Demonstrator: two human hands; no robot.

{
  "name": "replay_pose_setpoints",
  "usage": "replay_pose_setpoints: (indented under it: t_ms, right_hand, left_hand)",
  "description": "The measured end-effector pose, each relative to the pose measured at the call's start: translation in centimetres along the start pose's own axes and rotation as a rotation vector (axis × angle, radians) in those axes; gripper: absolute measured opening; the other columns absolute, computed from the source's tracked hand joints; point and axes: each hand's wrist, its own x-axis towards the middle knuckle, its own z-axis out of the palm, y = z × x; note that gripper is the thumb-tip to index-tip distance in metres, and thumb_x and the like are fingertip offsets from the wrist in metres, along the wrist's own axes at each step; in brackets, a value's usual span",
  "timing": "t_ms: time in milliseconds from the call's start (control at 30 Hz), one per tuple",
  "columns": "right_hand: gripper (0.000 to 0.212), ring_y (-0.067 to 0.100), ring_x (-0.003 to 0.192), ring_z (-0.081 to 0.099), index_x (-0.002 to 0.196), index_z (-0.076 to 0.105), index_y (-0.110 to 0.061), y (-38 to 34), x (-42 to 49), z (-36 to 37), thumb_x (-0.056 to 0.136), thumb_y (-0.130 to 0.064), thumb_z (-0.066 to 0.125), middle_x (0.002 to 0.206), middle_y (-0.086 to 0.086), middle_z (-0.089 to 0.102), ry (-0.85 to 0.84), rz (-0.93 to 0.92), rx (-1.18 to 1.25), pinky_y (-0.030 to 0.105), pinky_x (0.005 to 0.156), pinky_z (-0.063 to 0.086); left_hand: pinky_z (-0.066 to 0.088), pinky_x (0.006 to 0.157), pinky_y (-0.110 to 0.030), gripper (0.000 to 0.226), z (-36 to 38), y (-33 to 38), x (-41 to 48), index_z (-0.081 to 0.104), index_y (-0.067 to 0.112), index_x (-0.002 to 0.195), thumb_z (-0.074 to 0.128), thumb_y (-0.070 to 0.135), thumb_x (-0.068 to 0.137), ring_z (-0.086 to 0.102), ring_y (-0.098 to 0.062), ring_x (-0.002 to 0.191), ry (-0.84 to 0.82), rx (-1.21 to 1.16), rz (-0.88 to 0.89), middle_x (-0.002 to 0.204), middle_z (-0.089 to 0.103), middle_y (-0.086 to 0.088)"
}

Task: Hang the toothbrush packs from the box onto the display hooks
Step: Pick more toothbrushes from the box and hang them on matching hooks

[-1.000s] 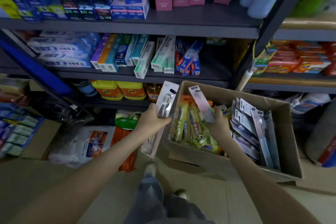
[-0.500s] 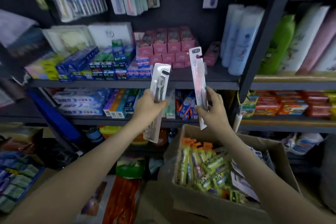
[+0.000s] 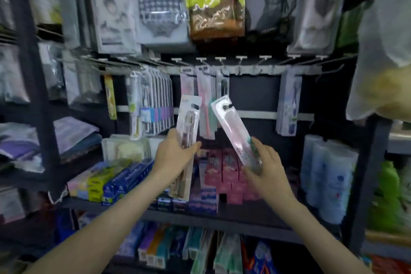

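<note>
**Two packs held up below the hook rail**

The left grip [image 3: 175, 158] is closed round the middle of a beige toothbrush pack [image 3: 189, 122]. The thumb lies on the near face and the fingers wrap behind, keeping the pack almost upright with its hang-hole at the top. The right grip [image 3: 264, 162] is closed on the lower end of a pink toothbrush pack [image 3: 229, 124]. This pack leans up and to the left, with its cut-out hanger end uppermost.

Both packs are below the hook rail [image 3: 255, 71] and apart from it, in front of the hung packs [image 3: 206, 95] near the middle. Holding each pack low leaves the hanger hole free, which I judge is so it can slide onto a hook. Neither is threaded yet. Bare hooks [image 3: 241, 59] seem to stand right of the hung packs, before a lone pack [image 3: 289, 104] farther right, and look like the likeliest targets.

The box is out of view. The frame is blurred, so the print on the packs cannot be read. The hook tips smear into the dark back panel, so it is hard to tell which are truly free. The right fingers are partly hidden behind the pink pack. Whether each grip holds one pack or several stacked together cannot be told.
</note>
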Motion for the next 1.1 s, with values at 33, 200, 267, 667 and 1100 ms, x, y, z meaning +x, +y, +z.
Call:
replay_pose_setpoints:
  t_ms: [33,200,267,667,1100]
  right_hand:
    - [0.071,0.013,0.118,0.035,0.147,0.03,-0.018,-0.5,1.4,0.4,0.086,-0.009,0.065,0.119,-0.011,0.036,-0.009,-0.033,-0.042,0.009,0.092,0.021]
    - [0.071,0.014,0.123,0.029,0.151,0.02,-0.017,-3.2,6.8,3.7,0.091,-0.014,0.058,0.135,-0.002,0.037,-0.058,-0.156,-0.27,0.019,0.099,0.03]
    - [0.072,0.016,0.126,0.03,0.152,0.016,-0.016,-4.2,8.7,5.8,0.092,-0.017,0.056,0.139,0.0,0.035,-0.065,-0.187,-0.338,0.023,0.1,0.034]
    - [0.088,0.032,0.126,0.041,0.154,0.007,-0.019,-6.9,16.2,16.2,0.086,-0.013,0.062,0.134,0.011,0.041,0.121,-0.122,-0.518,0.031,0.063,0.053]
    - [0.086,0.032,0.102,0.055,0.148,0.029,-0.007,-6.7,18.3,20.0,0.076,-0.013,0.074,0.113,0.011,0.052,0.228,-0.11,-0.486,0.039,0.057,0.057]
  left_hand:
    - [0.042,0.061,-0.031,0.055,-1.1,-0.2,1.3,0.043,0.003,0.115,0.065,0.045,0.087,0.055,-0.031,0.088,0.029,0.009,0.001,0.093,0.054,-0.011]
    - [0.026,0.048,-0.03,0.045,-6.0,-2.4,7.2,0.041,0.008,0.095,0.066,0.044,0.086,0.047,-0.022,0.066,0.152,0.009,0.028,0.074,0.046,-0.006]
    - [0.023,0.047,-0.03,0.045,-7.2,-3.5,9.1,0.032,0.017,0.078,0.066,0.044,0.086,0.04,-0.016,0.058,0.199,0.033,0.068,0.068,0.04,-0.003]
    - [0.029,0.047,-0.028,0.042,-10.6,-8.6,16.1,0.04,0.014,0.09,0.068,0.044,0.084,0.046,-0.014,0.059,0.24,-0.012,0.15,0.071,0.047,-0.002]
    - [0.031,0.05,-0.017,0.041,-9.4,-9.6,19.2,0.035,0.021,0.101,0.067,0.042,0.086,0.043,0.002,0.066,0.19,-0.008,0.238,0.078,0.046,0.011]
